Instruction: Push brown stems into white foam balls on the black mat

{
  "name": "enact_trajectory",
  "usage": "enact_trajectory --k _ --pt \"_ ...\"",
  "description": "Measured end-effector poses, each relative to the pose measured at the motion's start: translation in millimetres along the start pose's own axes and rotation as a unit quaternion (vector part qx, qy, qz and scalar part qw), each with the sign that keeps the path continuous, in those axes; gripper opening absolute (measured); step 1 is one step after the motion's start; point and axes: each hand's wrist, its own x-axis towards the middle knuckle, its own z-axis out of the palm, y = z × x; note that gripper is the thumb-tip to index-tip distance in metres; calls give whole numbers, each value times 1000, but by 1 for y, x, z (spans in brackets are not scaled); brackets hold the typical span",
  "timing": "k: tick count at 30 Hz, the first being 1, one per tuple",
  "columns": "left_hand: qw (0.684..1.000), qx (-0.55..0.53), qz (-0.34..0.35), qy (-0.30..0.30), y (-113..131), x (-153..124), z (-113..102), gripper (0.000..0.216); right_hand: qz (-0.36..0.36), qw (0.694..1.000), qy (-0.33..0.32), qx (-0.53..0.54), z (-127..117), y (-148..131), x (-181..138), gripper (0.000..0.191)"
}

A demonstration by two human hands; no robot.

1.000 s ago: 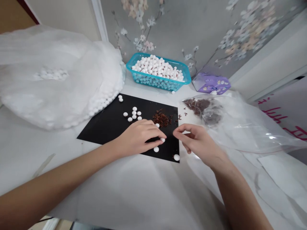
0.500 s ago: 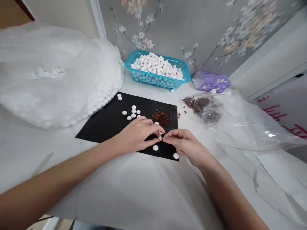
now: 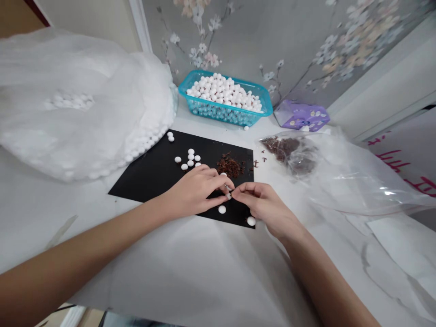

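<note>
Over the right part of a black sheet (image 3: 150,177), my left hand (image 3: 194,193) pinches a small white ball (image 3: 229,196) between thumb and forefinger. My right hand (image 3: 265,204) meets it from the right, its thumb and forefinger pressed together at the ball. Whatever that pinch holds is too small to make out. A heap of thin brown bits (image 3: 230,166) lies just beyond the fingertips. One loose white ball (image 3: 222,209) rests below my left thumb, and another white ball (image 3: 251,221) sits by the sheet's near right corner. Several more lie left of the heap.
A turquoise basket (image 3: 221,113) full of white balls stands against the wall. To the left bulges a big translucent bag (image 3: 102,113) of white balls. On the right are a clear bag (image 3: 340,177) with brown bits inside and a purple packet (image 3: 303,116).
Both hands stay at nearly the same spot, fingertips still together at the ball. The right fingers have shifted slightly against it. The whole view has moved a little.
</note>
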Motion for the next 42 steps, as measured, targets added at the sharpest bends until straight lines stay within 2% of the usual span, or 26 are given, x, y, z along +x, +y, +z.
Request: enact_trajectory --k 13,23,27,34,39,40,42 --pt "999 -19 -34 -8 1 1 -1 10 -40 999 25 1 4 4 1 26" --pt "998 -40 -43 -9 0 1 1 9 -14 998 31 46 5 5 2 29" --pt "998 -44 -47 -4 0 1 1 9 -24 998 40 44 6 6 4 30" --pt "999 -31 -42 -9 0 2 0 9 -49 999 22 10 5 7 7 30" --pt "998 -38 -44 3 -1 1 0 12 -64 996 -42 -43 -10 5 10 36" --pt "998 -41 -46 5 -1 1 0 13 -82 995 -22 -57 -15 6 12 36" --pt "998 -49 -46 7 -1 0 0 15 -149 978 96 -105 -24 10 18 33"
